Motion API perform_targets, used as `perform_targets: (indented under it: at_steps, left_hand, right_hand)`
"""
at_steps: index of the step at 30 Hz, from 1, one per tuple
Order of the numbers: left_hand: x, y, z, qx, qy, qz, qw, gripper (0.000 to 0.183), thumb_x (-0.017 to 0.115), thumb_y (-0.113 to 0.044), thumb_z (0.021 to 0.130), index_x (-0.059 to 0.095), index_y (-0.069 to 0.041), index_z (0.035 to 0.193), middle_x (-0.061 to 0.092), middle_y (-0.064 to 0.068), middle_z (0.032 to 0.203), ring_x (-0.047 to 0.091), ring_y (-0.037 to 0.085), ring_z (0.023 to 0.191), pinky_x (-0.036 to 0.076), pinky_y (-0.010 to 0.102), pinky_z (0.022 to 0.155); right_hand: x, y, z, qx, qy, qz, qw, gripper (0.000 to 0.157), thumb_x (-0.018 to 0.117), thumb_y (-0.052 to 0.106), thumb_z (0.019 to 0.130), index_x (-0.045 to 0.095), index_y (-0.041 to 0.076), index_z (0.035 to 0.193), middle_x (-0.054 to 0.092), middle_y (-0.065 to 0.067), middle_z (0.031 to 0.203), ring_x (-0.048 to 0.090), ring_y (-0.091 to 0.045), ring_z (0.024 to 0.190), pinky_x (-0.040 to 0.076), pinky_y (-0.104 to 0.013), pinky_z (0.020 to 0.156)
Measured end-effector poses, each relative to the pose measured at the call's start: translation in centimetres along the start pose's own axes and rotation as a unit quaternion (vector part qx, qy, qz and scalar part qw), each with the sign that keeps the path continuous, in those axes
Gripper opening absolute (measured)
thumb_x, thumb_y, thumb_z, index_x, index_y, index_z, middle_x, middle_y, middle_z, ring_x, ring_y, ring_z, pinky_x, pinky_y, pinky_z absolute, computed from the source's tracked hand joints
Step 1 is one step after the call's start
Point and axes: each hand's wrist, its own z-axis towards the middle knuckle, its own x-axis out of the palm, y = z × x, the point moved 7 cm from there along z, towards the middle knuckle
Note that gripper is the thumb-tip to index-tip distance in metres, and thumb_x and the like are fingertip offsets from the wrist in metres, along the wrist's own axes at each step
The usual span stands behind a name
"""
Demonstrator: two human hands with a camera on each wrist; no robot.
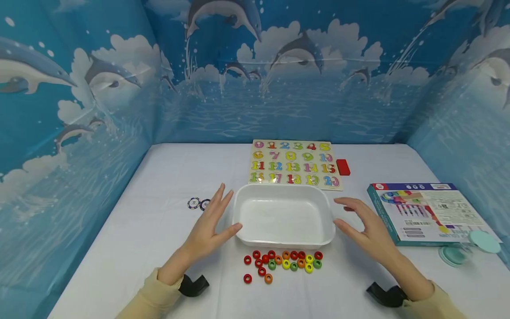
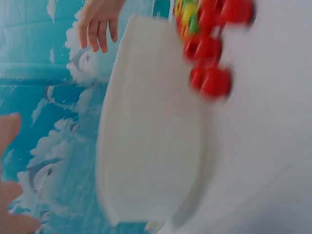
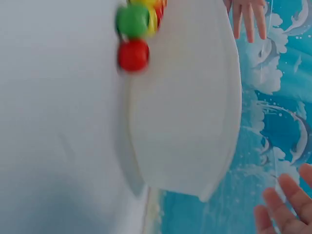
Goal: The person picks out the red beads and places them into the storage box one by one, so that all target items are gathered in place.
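Note:
A white rectangular tray [image 1: 284, 217] lies between my two hands, with nothing in it. My left hand [image 1: 209, 228] is held at its left side, fingers spread and straight, thumb tip right at the rim. At the opposite side hovers my right hand [image 1: 370, 230], its fingers loosely bent and parted, with nothing in its grasp. Just in front of the tray, several round beads [image 1: 265, 259] with holes lie in loose rows, coloured red, orange, yellow and green. The left wrist view shows red beads [image 2: 217, 82] near the tray's front edge.
Behind the tray lies a number board [image 1: 284, 166], with a red block [image 1: 343, 167] beside it. Black-and-white chips [image 1: 193, 203] lie by my left fingers, one partly hidden. To the right are a flat printed box [image 1: 434, 217] and a clear jar with a mint lid [image 1: 484, 242].

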Motion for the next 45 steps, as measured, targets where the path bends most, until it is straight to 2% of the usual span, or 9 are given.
perform_targets:
  at_steps: [3,7,9,12,15,19,25,36,45]
  left_hand:
    - [0.5,-0.9,-0.9,-0.038,-0.037,-0.138,0.989,0.068,0.061,-0.018,0.084,0.024,-0.013,0.141,0.007,0.008,0.148,0.01,0.026,0.134,0.021,0.054,0.102]
    - [2.4,-0.2,-1.4,-0.075,-0.058,-0.304,0.948,0.067,0.06,0.004,0.081,0.024,0.003,0.138,0.007,0.018,0.146,0.012,0.031,0.132,0.023,0.044,0.103]
    - [3.8,1.1,-1.5,-0.09,-0.056,-0.348,0.9314,0.069,0.06,0.006,0.081,0.022,0.002,0.138,0.003,0.018,0.146,0.011,0.03,0.133,0.022,0.042,0.104]
    - [5.5,2.7,-1.8,-0.104,-0.047,-0.382,0.9173,0.073,0.061,0.003,0.081,0.02,-0.003,0.14,-0.001,0.015,0.147,0.008,0.028,0.133,0.018,0.037,0.105]
    - [6.6,3.6,-1.8,-0.113,-0.032,-0.407,0.9058,0.076,0.065,-0.002,0.079,0.021,-0.009,0.141,0.0,0.011,0.148,0.007,0.024,0.134,0.016,0.034,0.106]
    - [7.3,4.2,-1.9,-0.125,-0.018,-0.423,0.8975,0.082,0.071,-0.006,0.074,0.023,-0.014,0.14,0.011,0.007,0.147,0.012,0.024,0.133,0.018,0.032,0.105]
    - [7.5,4.5,-2.1,-0.142,-0.018,-0.423,0.895,0.084,0.073,-0.005,0.071,0.025,-0.016,0.139,0.019,0.007,0.144,0.017,0.027,0.132,0.02,0.03,0.104]
    - [7.8,4.6,-1.9,-0.15,-0.019,-0.423,0.8934,0.085,0.073,0.0,0.07,0.024,-0.013,0.139,0.019,0.009,0.144,0.018,0.028,0.131,0.021,0.031,0.104]
    - [7.7,4.7,-1.9,-0.141,-0.029,-0.419,0.8966,0.085,0.076,-0.008,0.069,0.028,-0.015,0.138,0.023,0.005,0.143,0.02,0.026,0.131,0.024,0.028,0.103]
  right_hand:
    - [0.0,-0.3,-1.4,0.008,-0.027,0.102,0.994,0.027,0.066,0.002,0.078,0.057,0.008,0.102,0.058,-0.001,0.099,0.053,-0.012,0.089,0.047,-0.019,0.079]
    - [1.5,-1.4,-2.7,0.017,0.039,0.229,0.972,0.015,0.063,-0.008,0.077,0.056,-0.002,0.09,0.058,-0.011,0.086,0.054,-0.011,0.078,0.05,-0.018,0.07]
    - [2.7,-2.1,-3.2,0.018,0.101,0.285,0.953,0.015,0.062,-0.008,0.078,0.056,-0.006,0.091,0.058,-0.016,0.087,0.055,-0.013,0.077,0.051,-0.021,0.069]
    - [4.3,-2.9,-3.9,0.021,0.185,0.344,0.92,0.019,0.06,-0.008,0.079,0.055,-0.008,0.097,0.058,-0.019,0.094,0.057,-0.018,0.079,0.052,-0.025,0.07]
    - [5.3,-3.6,-4.3,0.027,0.221,0.362,0.905,0.023,0.061,-0.006,0.079,0.057,-0.004,0.102,0.059,-0.017,0.098,0.056,-0.021,0.08,0.052,-0.026,0.07]
    - [6.0,-4.1,-4.7,0.023,0.226,0.323,0.919,0.026,0.066,0.0,0.078,0.061,0.001,0.103,0.063,-0.012,0.094,0.055,-0.019,0.075,0.051,-0.024,0.062]
    - [6.9,-4.6,-5.1,0.037,0.221,0.248,0.943,0.027,0.069,0.01,0.077,0.065,0.009,0.104,0.064,-0.003,0.087,0.051,-0.012,0.064,0.045,-0.024,0.05]
    - [6.1,-1.4,-4.6,-0.006,0.184,0.2,0.962,0.028,0.071,0.007,0.074,0.066,0.006,0.101,0.063,-0.003,0.084,0.047,-0.009,0.057,0.041,-0.022,0.043]
    - [7.2,-3.4,-5.1,-0.022,0.16,0.155,0.975,0.028,0.073,0.019,0.073,0.068,0.016,0.1,0.062,0.007,0.082,0.047,-0.004,0.058,0.041,-0.019,0.043]
